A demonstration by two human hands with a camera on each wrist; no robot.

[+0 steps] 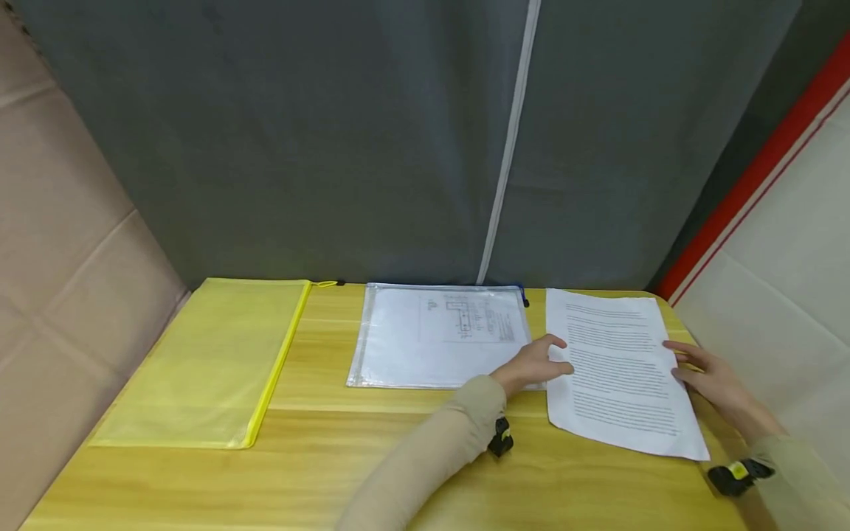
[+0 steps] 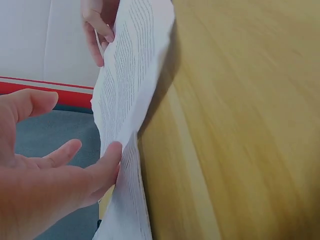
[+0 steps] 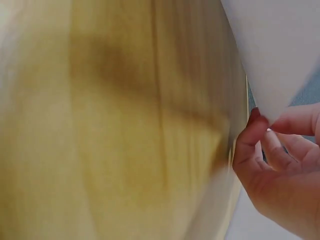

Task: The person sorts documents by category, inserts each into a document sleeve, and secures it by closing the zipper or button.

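Your L hand (image 1: 534, 363) relaxed, fingers touching sheets' (image 1: 617, 369) left edge; R hand (image 1: 710, 380) pinching right edge. Sheets on table (image 1: 398, 472), right of clear pouch (image 1: 438, 335). Judged early: sheets not yet lifted; yellow pouch (image 1: 206, 361) untouched.

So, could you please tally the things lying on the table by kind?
Zip pouches: 2, a yellow pouch and a clear pouch holding a drawing.
Printed paper sheets: 1 stack, touched by the left hand and right hand.
Total: 3.

The printed sheet's (image 1: 617, 369) text is too small to read, and the table (image 3: 125, 125) is blurred in the right wrist view.
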